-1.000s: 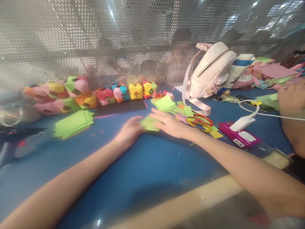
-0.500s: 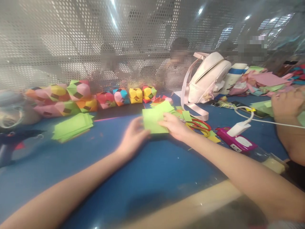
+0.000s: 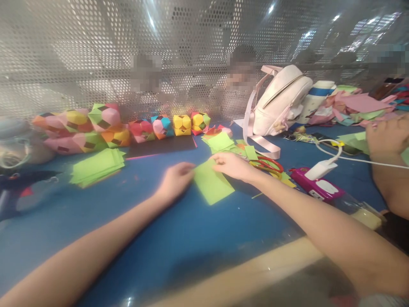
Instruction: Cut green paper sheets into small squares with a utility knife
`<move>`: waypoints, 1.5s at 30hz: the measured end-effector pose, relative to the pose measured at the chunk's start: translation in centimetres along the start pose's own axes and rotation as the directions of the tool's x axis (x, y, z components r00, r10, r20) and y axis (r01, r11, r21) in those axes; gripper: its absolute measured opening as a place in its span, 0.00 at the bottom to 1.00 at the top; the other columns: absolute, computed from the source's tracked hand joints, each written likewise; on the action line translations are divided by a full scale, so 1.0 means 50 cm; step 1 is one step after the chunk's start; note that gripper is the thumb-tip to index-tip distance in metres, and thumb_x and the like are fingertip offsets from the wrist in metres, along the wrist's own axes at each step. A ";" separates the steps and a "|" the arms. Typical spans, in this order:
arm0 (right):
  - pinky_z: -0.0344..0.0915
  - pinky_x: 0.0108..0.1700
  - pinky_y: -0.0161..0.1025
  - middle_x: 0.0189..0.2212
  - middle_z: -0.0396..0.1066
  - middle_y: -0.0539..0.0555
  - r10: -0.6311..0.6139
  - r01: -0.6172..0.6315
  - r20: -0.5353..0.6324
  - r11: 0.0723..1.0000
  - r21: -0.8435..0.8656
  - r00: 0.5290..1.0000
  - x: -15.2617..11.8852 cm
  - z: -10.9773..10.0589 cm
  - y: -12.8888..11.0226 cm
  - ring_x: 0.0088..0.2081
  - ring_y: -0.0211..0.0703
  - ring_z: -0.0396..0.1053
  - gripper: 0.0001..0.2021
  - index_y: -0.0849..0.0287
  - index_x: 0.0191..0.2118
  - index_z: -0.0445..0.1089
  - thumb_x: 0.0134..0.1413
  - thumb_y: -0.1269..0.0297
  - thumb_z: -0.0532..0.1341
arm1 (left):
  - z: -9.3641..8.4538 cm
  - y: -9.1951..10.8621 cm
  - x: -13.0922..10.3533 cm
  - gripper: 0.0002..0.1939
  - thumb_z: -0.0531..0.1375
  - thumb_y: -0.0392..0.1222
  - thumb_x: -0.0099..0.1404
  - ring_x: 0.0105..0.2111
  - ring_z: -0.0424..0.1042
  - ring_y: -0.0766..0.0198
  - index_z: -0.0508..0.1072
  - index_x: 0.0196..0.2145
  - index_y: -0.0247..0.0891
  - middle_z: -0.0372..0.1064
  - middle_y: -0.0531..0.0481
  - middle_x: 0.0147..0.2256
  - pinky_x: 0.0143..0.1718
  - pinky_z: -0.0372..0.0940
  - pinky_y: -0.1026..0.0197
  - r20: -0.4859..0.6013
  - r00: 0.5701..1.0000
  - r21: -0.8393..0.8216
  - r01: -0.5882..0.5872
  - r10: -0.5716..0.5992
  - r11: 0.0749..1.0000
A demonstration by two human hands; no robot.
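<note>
A light green paper square [image 3: 213, 184] is held over the blue table, turned at an angle. My right hand [image 3: 231, 165] pinches its top edge. My left hand [image 3: 179, 179] is at the paper's upper left corner, slightly blurred, its fingers closed around that corner. Behind my right hand lies a pile of green paper [image 3: 220, 141]. A fanned stack of green sheets [image 3: 97, 167] rests on the table to the left of my left hand.
Folded colourful paper shapes [image 3: 108, 123] line the back beside a pale pink backpack [image 3: 279, 102]. Red-handled scissors [image 3: 268, 164] and a magenta pack [image 3: 316, 184] lie right. Another person's hand [image 3: 388, 134] is at far right.
The green square has turned and moved slightly down and towards me. My left hand has shifted a little left, to its corner. The green pile behind is now more exposed.
</note>
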State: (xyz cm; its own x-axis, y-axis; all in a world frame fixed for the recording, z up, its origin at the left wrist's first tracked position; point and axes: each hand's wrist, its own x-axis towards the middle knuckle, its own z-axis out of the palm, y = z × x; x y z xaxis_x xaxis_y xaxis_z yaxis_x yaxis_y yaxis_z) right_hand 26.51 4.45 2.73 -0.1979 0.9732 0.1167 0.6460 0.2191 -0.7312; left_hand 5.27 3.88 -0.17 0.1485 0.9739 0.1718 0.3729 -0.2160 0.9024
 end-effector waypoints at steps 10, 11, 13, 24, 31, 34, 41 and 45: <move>0.66 0.39 0.40 0.30 0.75 0.51 -0.131 0.139 -0.103 0.988 0.072 0.986 0.012 0.013 0.014 0.34 0.41 0.71 0.02 0.58 0.29 0.71 0.48 0.67 0.62 | 0.005 0.017 -0.013 0.09 0.55 0.39 0.61 0.33 0.71 0.60 0.76 0.31 0.39 0.74 0.50 0.31 0.39 0.66 0.59 0.168 0.975 0.360 -0.196 0.143 0.912; 0.66 0.38 0.40 0.30 0.75 0.50 -0.144 0.150 -0.103 0.987 0.055 0.984 0.010 0.014 0.013 0.33 0.41 0.70 0.02 0.58 0.28 0.71 0.48 0.66 0.62 | 0.005 0.015 -0.011 0.08 0.56 0.38 0.61 0.34 0.71 0.60 0.75 0.30 0.38 0.74 0.49 0.31 0.40 0.65 0.57 0.163 0.971 0.407 -0.229 0.176 0.884; 0.66 0.37 0.39 0.30 0.74 0.50 -0.197 0.198 -0.089 0.980 0.004 0.976 0.004 0.015 0.011 0.33 0.40 0.69 0.03 0.57 0.28 0.70 0.49 0.65 0.62 | 0.004 0.009 -0.007 0.08 0.56 0.35 0.61 0.36 0.70 0.58 0.75 0.28 0.37 0.74 0.47 0.32 0.43 0.64 0.55 0.157 0.961 0.498 -0.275 0.226 0.823; 0.63 0.39 0.41 0.29 0.71 0.55 -0.696 0.701 0.142 0.647 -0.300 0.703 -0.029 0.023 0.046 0.34 0.43 0.66 0.09 0.59 0.28 0.68 0.58 0.74 0.55 | -0.011 -0.021 0.017 0.06 0.58 0.36 0.58 0.40 0.69 0.54 0.76 0.30 0.41 0.72 0.47 0.37 0.47 0.62 0.50 0.183 0.949 0.515 -0.316 0.258 0.797; 0.65 0.39 0.40 0.30 0.73 0.55 -0.740 0.731 0.104 0.614 -0.297 0.664 -0.063 0.025 0.047 0.34 0.42 0.67 0.12 0.59 0.29 0.70 0.62 0.72 0.54 | -0.044 -0.024 0.042 0.06 0.60 0.40 0.58 0.46 0.70 0.56 0.79 0.30 0.43 0.74 0.47 0.43 0.55 0.59 0.52 0.365 0.891 0.272 -0.379 0.270 0.885; 0.65 0.39 0.40 0.31 0.73 0.56 -0.747 0.736 0.110 0.599 -0.314 0.655 -0.067 0.023 0.044 0.35 0.43 0.67 0.12 0.60 0.30 0.71 0.62 0.73 0.53 | -0.053 -0.023 0.046 0.06 0.61 0.42 0.58 0.46 0.70 0.56 0.79 0.30 0.43 0.73 0.46 0.45 0.56 0.59 0.51 0.389 0.887 0.259 -0.364 0.248 0.895; 0.65 0.38 0.41 0.34 0.75 0.57 -0.791 0.787 0.178 0.503 -0.357 0.586 -0.071 0.026 0.048 0.36 0.43 0.67 0.13 0.61 0.38 0.73 0.65 0.72 0.51 | -0.057 -0.025 0.050 0.07 0.61 0.44 0.57 0.47 0.70 0.56 0.79 0.29 0.43 0.73 0.46 0.46 0.57 0.58 0.50 0.399 0.892 0.256 -0.328 0.210 0.909; 0.65 0.39 0.42 0.35 0.76 0.56 -0.795 0.798 0.209 0.472 -0.374 0.569 -0.071 0.026 0.050 0.36 0.44 0.67 0.13 0.61 0.36 0.73 0.64 0.73 0.51 | -0.056 -0.024 0.052 0.06 0.61 0.44 0.56 0.47 0.70 0.55 0.78 0.28 0.42 0.73 0.46 0.46 0.57 0.58 0.50 0.400 0.892 0.247 -0.328 0.212 0.912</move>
State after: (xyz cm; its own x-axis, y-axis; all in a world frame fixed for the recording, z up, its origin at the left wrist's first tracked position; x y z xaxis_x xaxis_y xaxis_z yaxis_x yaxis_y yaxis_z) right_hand 27.86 1.46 -0.40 -0.7807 0.3648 0.5073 0.4228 0.9062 -0.0010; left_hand 2.67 6.87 0.31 0.5776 0.7947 0.1869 0.5178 -0.5336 0.6687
